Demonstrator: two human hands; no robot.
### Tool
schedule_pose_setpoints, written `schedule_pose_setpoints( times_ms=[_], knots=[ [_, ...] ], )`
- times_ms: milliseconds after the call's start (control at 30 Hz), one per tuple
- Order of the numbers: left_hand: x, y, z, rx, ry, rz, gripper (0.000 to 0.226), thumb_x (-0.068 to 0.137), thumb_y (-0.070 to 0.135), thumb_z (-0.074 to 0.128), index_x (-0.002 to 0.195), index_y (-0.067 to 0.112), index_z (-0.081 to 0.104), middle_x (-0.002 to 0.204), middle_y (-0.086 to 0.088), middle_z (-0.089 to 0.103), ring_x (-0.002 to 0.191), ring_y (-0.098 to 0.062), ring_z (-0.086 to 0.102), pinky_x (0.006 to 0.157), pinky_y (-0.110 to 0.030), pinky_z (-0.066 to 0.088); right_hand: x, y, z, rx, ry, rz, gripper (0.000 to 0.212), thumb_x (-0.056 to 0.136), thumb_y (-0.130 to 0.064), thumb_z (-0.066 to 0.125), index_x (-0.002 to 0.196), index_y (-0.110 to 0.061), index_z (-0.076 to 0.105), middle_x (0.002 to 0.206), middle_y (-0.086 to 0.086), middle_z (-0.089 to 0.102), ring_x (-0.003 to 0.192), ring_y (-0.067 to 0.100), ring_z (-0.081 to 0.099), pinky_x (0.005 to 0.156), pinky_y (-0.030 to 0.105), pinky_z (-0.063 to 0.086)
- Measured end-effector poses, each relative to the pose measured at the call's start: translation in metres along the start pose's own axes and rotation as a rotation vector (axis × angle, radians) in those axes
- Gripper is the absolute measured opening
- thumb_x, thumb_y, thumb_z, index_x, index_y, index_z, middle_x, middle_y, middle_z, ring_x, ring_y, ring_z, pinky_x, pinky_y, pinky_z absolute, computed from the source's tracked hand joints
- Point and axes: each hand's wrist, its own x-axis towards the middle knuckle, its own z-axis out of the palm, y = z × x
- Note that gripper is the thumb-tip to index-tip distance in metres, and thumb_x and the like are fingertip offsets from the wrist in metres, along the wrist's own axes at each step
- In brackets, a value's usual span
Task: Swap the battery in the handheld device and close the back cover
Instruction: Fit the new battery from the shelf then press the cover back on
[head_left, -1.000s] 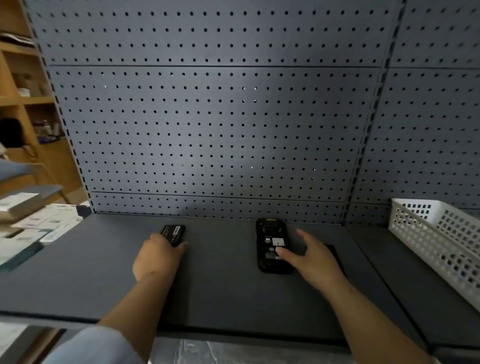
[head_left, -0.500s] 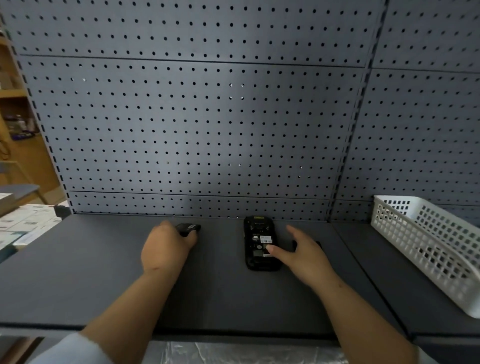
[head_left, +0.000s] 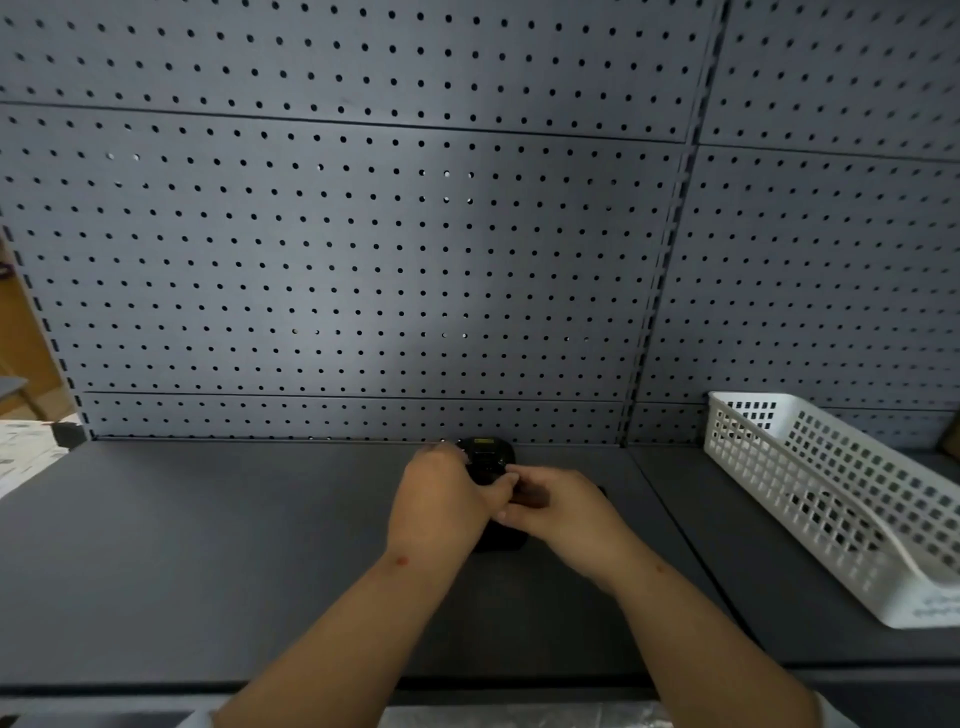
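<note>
The black handheld device lies back-up on the dark grey shelf, close to the pegboard. Only its top end and its near end show. My left hand is curled over the device's left and middle, and the battery it carried here is hidden beneath it. My right hand comes in from the right, fingers bent against the device's middle and touching my left thumb. A dark sliver of the back cover shows on the shelf just behind my right hand.
A white perforated plastic basket stands on the shelf at the right. The grey pegboard wall rises right behind the device. The shelf's front edge runs below my forearms. Pale boxes lie far left.
My left hand has lifted the battery from the left of the shelf and carried it over the device. My right hand has closed in, and both hands now meet on the device.
</note>
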Motion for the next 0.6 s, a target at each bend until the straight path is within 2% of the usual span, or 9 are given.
schedule_pose_setpoints(
  times_ms=[67, 133, 233, 333, 400, 467, 533, 600],
  knots=[
    [0.000, 0.000, 0.002, -0.023, -0.009, -0.011, 0.056, 0.071, 0.040, 0.071, 0.112, 0.006, 0.057, 0.111, -0.010, 0.061, 0.094, -0.019, 0.060, 0.064, -0.020, 0.044, 0.000, 0.002, 0.000, -0.023, -0.008, -0.027, 0.033, 0.081, -0.024, 0.067, 0.114, -0.021, 0.064, 0.123, -0.002, 0.065, 0.111, 0.007, 0.058, 0.102, 0.033, 0.046],
    [0.001, -0.002, 0.004, -0.048, -0.025, -0.010, 0.055, 0.071, 0.041, 0.071, 0.112, 0.006, 0.058, 0.113, -0.009, 0.061, 0.094, -0.016, 0.058, 0.056, -0.010, 0.037, -0.001, 0.003, 0.000, -0.030, -0.004, -0.046, 0.023, 0.085, -0.021, 0.063, 0.107, -0.019, 0.068, 0.115, 0.001, 0.069, 0.104, 0.007, 0.061, 0.093, 0.021, 0.047],
    [0.000, -0.006, 0.004, -0.109, -0.045, 0.007, 0.042, 0.076, 0.035, 0.069, 0.105, 0.006, 0.061, 0.104, -0.007, 0.065, 0.080, -0.008, 0.052, 0.052, -0.003, 0.037, 0.000, 0.004, 0.000, -0.073, 0.026, -0.081, 0.022, 0.090, -0.019, 0.056, 0.109, -0.020, 0.067, 0.109, 0.002, 0.071, 0.098, 0.007, 0.063, 0.082, 0.013, 0.046],
    [0.001, -0.012, 0.005, -0.154, -0.073, 0.029, 0.036, 0.079, 0.032, 0.066, 0.106, 0.008, 0.063, 0.102, -0.004, 0.068, 0.084, -0.006, 0.055, 0.063, -0.006, 0.037, 0.004, 0.005, -0.001, -0.150, 0.090, -0.094, 0.030, 0.091, -0.022, 0.054, 0.120, -0.019, 0.060, 0.119, 0.000, 0.066, 0.105, 0.004, 0.058, 0.090, 0.016, 0.045],
    [0.001, -0.017, 0.002, -0.208, -0.110, 0.002, 0.030, 0.080, 0.030, 0.066, 0.103, 0.011, 0.066, 0.097, -0.002, 0.070, 0.080, -0.004, 0.058, 0.060, -0.004, 0.039, 0.006, 0.007, -0.002, -0.229, 0.141, -0.097, 0.035, 0.091, -0.025, 0.055, 0.125, -0.016, 0.056, 0.127, 0.002, 0.062, 0.114, 0.007, 0.054, 0.092, 0.014, 0.037],
    [0.004, -0.023, 0.000, -0.292, -0.153, -0.030, 0.020, 0.079, 0.027, 0.067, 0.095, 0.016, 0.069, 0.089, 0.001, 0.071, 0.077, -0.003, 0.061, 0.062, -0.003, 0.041, 0.008, 0.007, -0.002, -0.272, 0.172, -0.112, 0.036, 0.090, -0.026, 0.056, 0.124, -0.015, 0.057, 0.127, 0.004, 0.062, 0.116, 0.012, 0.055, 0.090, 0.013, 0.036],
    [0.007, -0.029, -0.005, -0.392, -0.224, -0.058, 0.004, 0.079, 0.024, 0.067, 0.082, 0.023, 0.069, 0.081, 0.001, 0.072, 0.076, -0.006, 0.065, 0.070, -0.014, 0.046, 0.009, 0.008, -0.001, -0.301, 0.207, -0.132, 0.036, 0.088, -0.028, 0.058, 0.122, -0.015, 0.058, 0.125, 0.005, 0.063, 0.115, 0.013, 0.057, 0.090, 0.013, 0.038],
    [0.012, -0.036, -0.009, -0.397, -0.273, -0.027, 0.008, 0.079, 0.023, 0.068, 0.074, 0.029, 0.067, 0.077, 0.001, 0.072, 0.074, -0.006, 0.066, 0.071, -0.015, 0.048, 0.010, 0.011, 0.001, -0.339, 0.240, -0.163, 0.037, 0.087, -0.030, 0.060, 0.121, -0.016, 0.060, 0.123, 0.005, 0.065, 0.112, 0.013, 0.059, 0.089, 0.010, 0.037]
  ],
)
